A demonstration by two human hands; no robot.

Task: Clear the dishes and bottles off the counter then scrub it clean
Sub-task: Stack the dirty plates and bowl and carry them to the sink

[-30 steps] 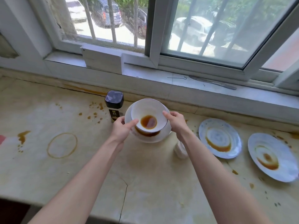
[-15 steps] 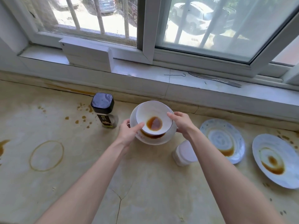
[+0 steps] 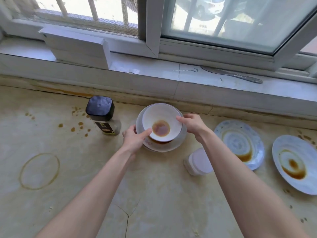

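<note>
Moved since a second ago: your bowl stack (image 3: 160, 115) now sits clear of the black-capped bottle (image 3: 100, 109), just right of it. Your left hand (image 3: 135, 140) grips its near rim, thumb inside; your right hand (image 3: 193, 126) grips the opposite rim. Lifted or resting on the counter (image 3: 154, 186), can't tell. White jar (image 3: 199, 162) and two stained plates (image 3: 238, 143) lie farther right of the bottle.

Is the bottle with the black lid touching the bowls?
Apart. The head view shows a strip of bare counter between the bottle and the bowls.
</note>
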